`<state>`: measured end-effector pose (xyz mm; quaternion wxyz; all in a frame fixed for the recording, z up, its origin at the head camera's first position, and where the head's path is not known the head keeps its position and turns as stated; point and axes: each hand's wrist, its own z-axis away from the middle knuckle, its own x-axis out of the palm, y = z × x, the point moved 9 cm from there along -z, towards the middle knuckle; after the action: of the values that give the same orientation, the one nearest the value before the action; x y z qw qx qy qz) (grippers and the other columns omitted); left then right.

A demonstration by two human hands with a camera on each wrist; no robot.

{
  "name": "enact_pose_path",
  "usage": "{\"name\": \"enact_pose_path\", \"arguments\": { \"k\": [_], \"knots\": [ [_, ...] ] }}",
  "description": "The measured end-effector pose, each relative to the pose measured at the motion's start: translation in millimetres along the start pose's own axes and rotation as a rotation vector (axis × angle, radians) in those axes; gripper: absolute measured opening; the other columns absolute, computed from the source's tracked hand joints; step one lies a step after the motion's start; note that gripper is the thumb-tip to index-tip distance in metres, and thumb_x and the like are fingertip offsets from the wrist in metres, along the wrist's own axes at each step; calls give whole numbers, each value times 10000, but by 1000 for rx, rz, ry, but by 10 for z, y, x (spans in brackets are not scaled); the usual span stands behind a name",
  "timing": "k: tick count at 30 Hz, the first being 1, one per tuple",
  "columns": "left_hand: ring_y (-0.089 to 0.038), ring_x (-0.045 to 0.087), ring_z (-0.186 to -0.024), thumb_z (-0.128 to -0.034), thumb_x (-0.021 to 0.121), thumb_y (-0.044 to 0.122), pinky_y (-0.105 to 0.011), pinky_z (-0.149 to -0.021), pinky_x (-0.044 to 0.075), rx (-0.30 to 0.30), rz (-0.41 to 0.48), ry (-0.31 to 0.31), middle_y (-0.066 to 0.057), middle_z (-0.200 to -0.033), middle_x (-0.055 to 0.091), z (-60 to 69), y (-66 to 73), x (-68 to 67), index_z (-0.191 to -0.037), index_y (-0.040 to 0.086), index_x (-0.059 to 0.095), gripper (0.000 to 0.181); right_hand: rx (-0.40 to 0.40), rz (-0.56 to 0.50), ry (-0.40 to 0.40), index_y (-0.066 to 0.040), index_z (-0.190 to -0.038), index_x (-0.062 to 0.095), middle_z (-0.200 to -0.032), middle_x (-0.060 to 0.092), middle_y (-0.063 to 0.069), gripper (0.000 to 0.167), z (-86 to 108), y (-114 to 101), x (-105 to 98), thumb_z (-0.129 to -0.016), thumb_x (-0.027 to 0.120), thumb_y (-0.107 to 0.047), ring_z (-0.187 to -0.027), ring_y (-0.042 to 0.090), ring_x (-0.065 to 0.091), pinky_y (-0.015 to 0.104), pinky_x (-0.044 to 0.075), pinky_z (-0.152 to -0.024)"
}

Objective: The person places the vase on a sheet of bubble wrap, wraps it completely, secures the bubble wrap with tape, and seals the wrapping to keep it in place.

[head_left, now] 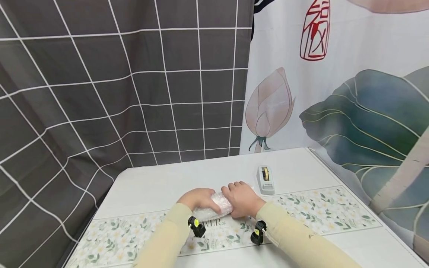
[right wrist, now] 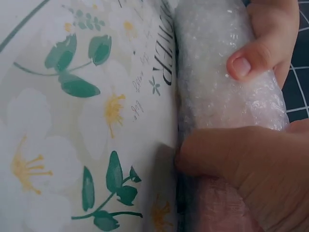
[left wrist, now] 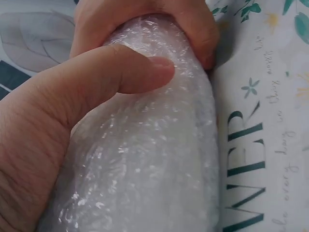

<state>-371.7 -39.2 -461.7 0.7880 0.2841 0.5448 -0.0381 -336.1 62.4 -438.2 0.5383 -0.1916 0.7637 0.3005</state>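
Observation:
A bundle in clear bubble wrap (head_left: 222, 201) lies lengthwise across the table between both hands. What it holds inside cannot be made out, though a pinkish tint shows near its right end in the right wrist view. My left hand (head_left: 198, 198) grips the bundle toward its left part; the thumb (left wrist: 137, 72) lies over the top, and the other fingers are hidden behind. Curled over the right end is my right hand (head_left: 244, 200), its thumb (right wrist: 217, 152) wrapped round the near side.
A pale grey tape dispenser (head_left: 266, 181) with a yellow roll stands just beyond the right hand. Under the bundle runs a floral table runner (head_left: 321, 212) on a white table (head_left: 161, 182). Curtains hang along the far side and left of the table.

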Motion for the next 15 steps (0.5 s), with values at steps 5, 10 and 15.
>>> {"name": "enact_pose_path", "arguments": {
  "k": [5,10,15],
  "knots": [
    [-176,654,-972,-631,795,643,-411,-867,542,125,-246,129,13,-1136,685,79,125,-52,-1334,170,608,867,24,-56,-56,-125,-1014,573,-779,566,0,644,-51,40,45,-503,818,-431,-704,192,570,346,532,-668],
    [-237,653,-989,-571,846,685,-454,-848,534,153,-424,245,-24,-1163,663,206,175,-86,-1384,206,564,985,70,-176,-176,-135,-978,584,-707,556,-52,616,-120,111,104,-510,830,-451,-625,130,536,308,504,-590],
    [-249,632,-1013,-610,832,648,-462,-865,515,142,-488,369,-33,-1157,638,300,149,-71,-1382,207,554,932,124,-273,-330,-161,-940,588,-695,567,-79,571,-173,161,156,-523,849,-450,-623,106,541,302,508,-605]
  ]
}}
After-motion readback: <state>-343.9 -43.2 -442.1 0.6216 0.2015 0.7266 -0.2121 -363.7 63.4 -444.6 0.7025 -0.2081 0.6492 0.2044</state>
